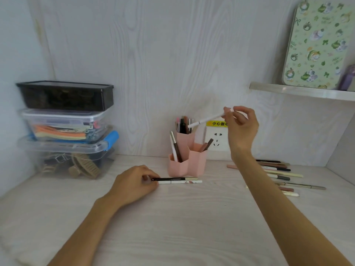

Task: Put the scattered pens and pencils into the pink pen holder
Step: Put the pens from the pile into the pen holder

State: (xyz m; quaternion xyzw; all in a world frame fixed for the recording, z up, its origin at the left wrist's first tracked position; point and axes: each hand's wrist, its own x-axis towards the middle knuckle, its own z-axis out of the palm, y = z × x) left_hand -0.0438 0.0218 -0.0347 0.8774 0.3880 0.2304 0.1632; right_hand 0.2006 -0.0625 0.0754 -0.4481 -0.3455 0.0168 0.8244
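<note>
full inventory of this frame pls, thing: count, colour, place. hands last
pink pen holder: one, pink, three joined cups, back centre of desk
pens in holder: several, mixed colours, upright or leaning in the cups
white pen: one, white, held in the air above the tall cup
pens by left hand: two, one black and cream, one white, flat in front of holder
scattered pens: about ten, cream, pink, black, flat on desk at right
storage boxes: three, black on two clear, stacked at left
wall socket: one, white, yellow label above
shelf: one, pale, upper right
floral board: one, green, on shelf
left hand: grips the two flat pens' ends
right hand: fingers pinch the white pen
</note>
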